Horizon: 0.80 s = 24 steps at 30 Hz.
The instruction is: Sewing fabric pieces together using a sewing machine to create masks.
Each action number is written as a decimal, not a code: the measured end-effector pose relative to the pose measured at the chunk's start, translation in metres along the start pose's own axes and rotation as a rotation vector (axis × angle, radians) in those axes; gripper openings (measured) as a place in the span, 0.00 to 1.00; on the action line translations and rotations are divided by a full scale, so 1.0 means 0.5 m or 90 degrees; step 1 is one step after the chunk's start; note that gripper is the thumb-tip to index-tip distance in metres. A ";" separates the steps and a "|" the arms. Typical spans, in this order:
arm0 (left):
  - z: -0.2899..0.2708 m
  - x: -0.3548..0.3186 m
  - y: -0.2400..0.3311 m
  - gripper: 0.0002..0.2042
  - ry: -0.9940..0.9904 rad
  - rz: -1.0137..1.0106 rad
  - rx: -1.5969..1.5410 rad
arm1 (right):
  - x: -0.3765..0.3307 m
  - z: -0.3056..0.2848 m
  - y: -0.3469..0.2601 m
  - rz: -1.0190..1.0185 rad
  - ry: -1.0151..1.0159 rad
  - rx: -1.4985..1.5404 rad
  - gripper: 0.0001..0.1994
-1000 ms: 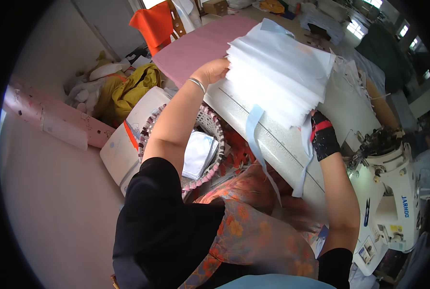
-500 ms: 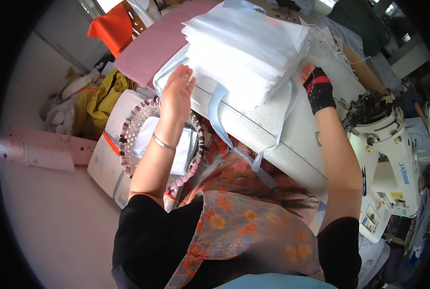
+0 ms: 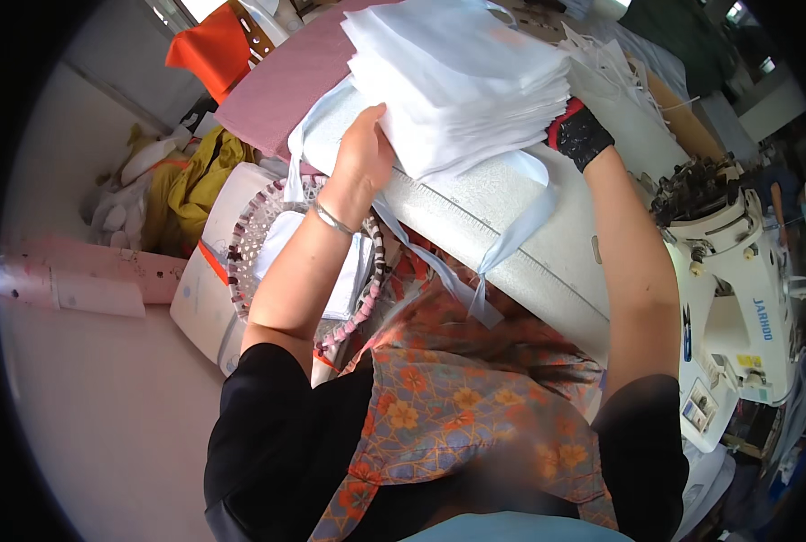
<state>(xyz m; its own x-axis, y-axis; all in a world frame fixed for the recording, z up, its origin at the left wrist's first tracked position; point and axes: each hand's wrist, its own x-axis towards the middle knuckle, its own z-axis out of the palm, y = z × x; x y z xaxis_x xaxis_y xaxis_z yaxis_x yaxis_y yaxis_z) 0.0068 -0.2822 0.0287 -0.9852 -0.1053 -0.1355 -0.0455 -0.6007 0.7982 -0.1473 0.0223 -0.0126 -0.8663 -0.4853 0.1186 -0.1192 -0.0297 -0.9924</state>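
Observation:
A thick stack of white cloth sheets (image 3: 457,86) lies on the pale table, its layered edges facing me. Against its left edge rests my left hand (image 3: 365,152), bare, with a bangle on the wrist; the thumb points up and the other fingers are partly hidden by the stack. At the right edge my right hand (image 3: 580,132), in a black fingerless glove with red trim, presses in from the side, its fingertips out of sight behind the sheets. Between them the stack is held. Light blue ribbons (image 3: 514,237) hang from beneath it over the table's front edge.
A white sewing machine (image 3: 737,307) stands to the right. Left of my lap is a round, cloth-wrapped basket (image 3: 238,287) with white pieces inside. A ruler strip (image 3: 475,221) runs along the table. Mauve cloth (image 3: 281,86) lies far left, beside a red-orange cloth (image 3: 209,54).
Both hands have come inward from beside the stack and now touch its two sides. The stack has shifted slightly away and leftward, with its edges closer together.

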 end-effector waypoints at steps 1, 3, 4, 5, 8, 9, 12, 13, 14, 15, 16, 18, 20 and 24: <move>0.003 0.014 0.015 0.25 0.006 -0.007 0.021 | -0.007 0.006 0.002 -0.041 -0.022 -0.080 0.20; 0.014 0.029 0.035 0.21 -0.009 0.003 0.101 | -0.028 0.021 -0.013 0.019 -0.131 0.161 0.21; 0.021 0.037 0.047 0.21 -0.033 0.011 0.128 | -0.040 0.030 -0.026 0.064 -0.177 0.275 0.21; 0.026 0.041 0.056 0.21 -0.058 0.021 0.152 | -0.054 0.046 -0.036 0.120 -0.121 0.285 0.23; 0.034 0.072 0.077 0.20 -0.116 0.036 0.188 | -0.071 0.083 -0.065 0.189 -0.006 0.289 0.25; 0.031 0.088 0.078 0.20 -0.128 0.037 0.196 | -0.077 0.091 -0.069 0.196 0.009 0.300 0.25; 0.004 0.154 0.064 0.19 -0.149 0.040 0.219 | -0.088 0.104 -0.063 0.209 0.045 0.330 0.25; -0.009 0.180 0.056 0.19 -0.153 0.041 0.225 | -0.089 0.106 -0.058 0.211 0.052 0.335 0.25; -0.024 0.203 0.046 0.19 -0.155 0.047 0.240 | -0.091 0.108 -0.054 0.215 0.062 0.343 0.25; -0.042 0.223 0.036 0.19 -0.157 0.059 0.256 | -0.091 0.109 -0.050 0.215 0.068 0.349 0.25; -0.060 0.237 0.031 0.19 -0.154 0.081 0.288 | -0.090 0.111 -0.047 0.215 0.073 0.356 0.25; -0.089 0.257 0.028 0.18 -0.138 0.169 0.432 | -0.086 0.116 -0.044 0.214 0.084 0.367 0.25; -0.115 0.249 0.040 0.18 -0.073 0.239 0.694 | -0.077 0.121 -0.042 0.210 0.092 0.379 0.25; -0.152 0.150 0.057 0.17 0.007 0.427 1.219 | -0.072 0.123 -0.034 0.210 0.105 0.391 0.25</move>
<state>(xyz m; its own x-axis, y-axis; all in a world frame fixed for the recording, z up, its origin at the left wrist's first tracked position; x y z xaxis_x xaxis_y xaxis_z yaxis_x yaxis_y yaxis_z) -0.0560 -0.3672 -0.0034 -0.9175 0.0815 0.3894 0.1644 0.9690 0.1845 -0.0844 -0.0133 -0.0019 -0.8779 -0.4171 -0.2352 0.4139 -0.4138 -0.8108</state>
